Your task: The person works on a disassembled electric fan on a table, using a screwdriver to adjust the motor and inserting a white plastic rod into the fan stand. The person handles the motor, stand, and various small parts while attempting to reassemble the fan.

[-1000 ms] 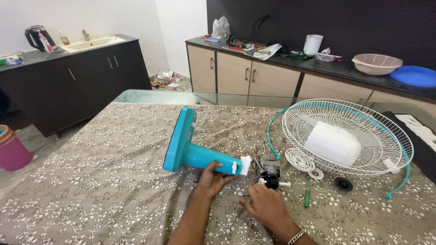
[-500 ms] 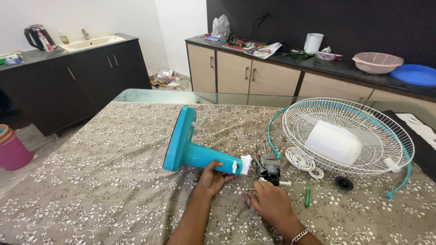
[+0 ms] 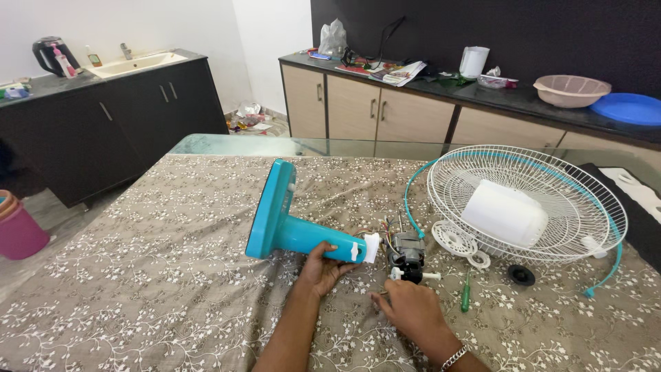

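Head view: the turquoise plastic fan stand (image 3: 292,231) lies on its side on the floral-clothed worktop (image 3: 138,275), left hand (image 3: 322,269) fingers clamped around its neck. Right hand (image 3: 412,308) fingers curl together just below the small grey fan motor (image 3: 406,258); whether they grip anything is unclear. A white wire fan guard (image 3: 530,200) lies beyond them.

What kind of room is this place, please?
Probably a home kitchen or dining room: a sink with an electric kettle on a dark counter, wooden cabinets along the wall, and a cloth-covered table where the hands work on a dismantled fan.
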